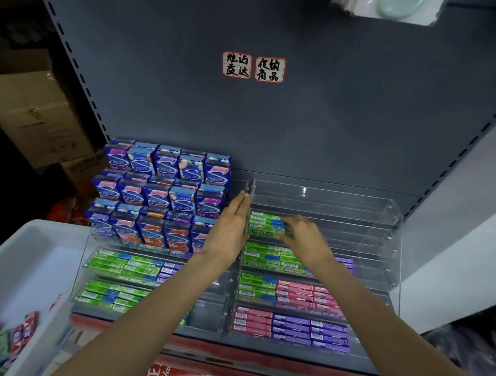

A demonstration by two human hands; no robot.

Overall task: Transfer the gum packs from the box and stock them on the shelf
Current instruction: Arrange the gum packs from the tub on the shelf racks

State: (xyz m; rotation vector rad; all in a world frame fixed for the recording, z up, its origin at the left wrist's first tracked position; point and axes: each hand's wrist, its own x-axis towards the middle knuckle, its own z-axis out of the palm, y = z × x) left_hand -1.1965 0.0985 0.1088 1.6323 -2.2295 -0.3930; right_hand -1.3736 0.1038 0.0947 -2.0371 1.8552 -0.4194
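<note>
Green gum stack (pixel 265 224) sits at the left end of an upper tier of the right rack (pixel 392 221); right hand (pixel 302 237) pinches its end, left hand (pixel 230 229) lies flat, fingers straight, against the divider. Lower tiers look mostly full, top tiers bare. Box (pixel 19 264) holds more packs (pixel 9 340), so plenty left.

Two bare forearms — no sleeves; left hand (pixel 229 233), right hand (pixel 304 237) — ungloved, ringless.
</note>
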